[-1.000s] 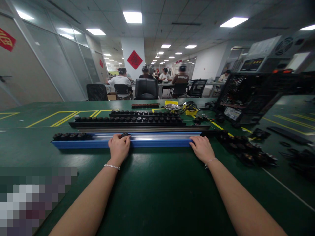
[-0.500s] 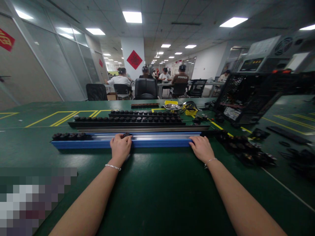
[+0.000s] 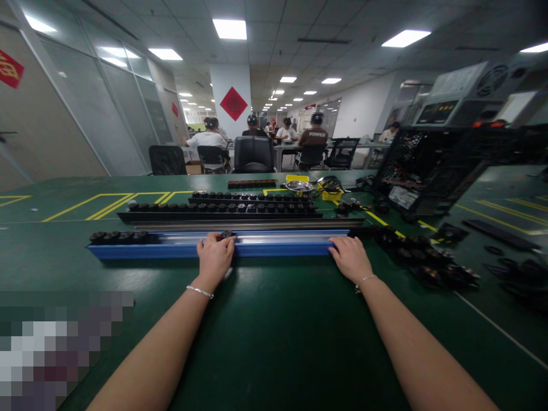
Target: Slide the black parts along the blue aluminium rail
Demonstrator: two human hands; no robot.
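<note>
Here, a blue channel (image 3: 282, 250) holds black parts (image 3: 120, 237); left grip (image 3: 215, 257) pinches one, right grip (image 3: 353, 260) the channel.

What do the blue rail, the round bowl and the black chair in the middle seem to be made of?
Blue rail: probably metal, blue-coated outside; its inner channel shines silvery in streaks.
Bowl: likely polished metal, given its bright, mirror-like glints.
Middle chair: leather or imitation leather, judging by the smooth, soft sheen; which one can't be told.
</note>
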